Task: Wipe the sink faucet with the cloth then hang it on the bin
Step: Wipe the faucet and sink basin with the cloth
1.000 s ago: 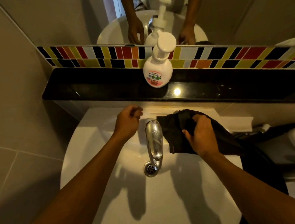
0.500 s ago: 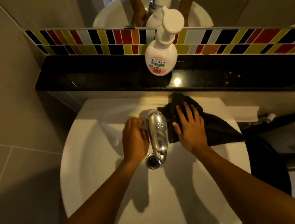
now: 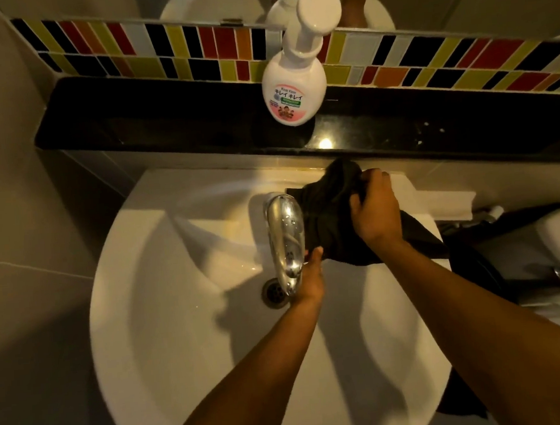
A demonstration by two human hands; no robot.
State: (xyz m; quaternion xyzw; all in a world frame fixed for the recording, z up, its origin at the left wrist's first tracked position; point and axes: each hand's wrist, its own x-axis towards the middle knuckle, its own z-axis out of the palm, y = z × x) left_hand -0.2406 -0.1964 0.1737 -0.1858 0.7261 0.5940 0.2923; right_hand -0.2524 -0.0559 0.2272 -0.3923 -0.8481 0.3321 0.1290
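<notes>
White sink (image 3: 180,320) fills our view. Our right hand (image 3: 375,211) bunches the dark cloth (image 3: 326,218) against the faucet (image 3: 285,238) to wipe; left hand (image 3: 307,282) steadies underneath, grip unclear.

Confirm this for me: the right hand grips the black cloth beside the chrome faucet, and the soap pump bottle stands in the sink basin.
One detail is off. The right hand does grip the black cloth beside the chrome faucet, but the head view shows the soap pump bottle standing on the black ledge behind the sink.
</notes>
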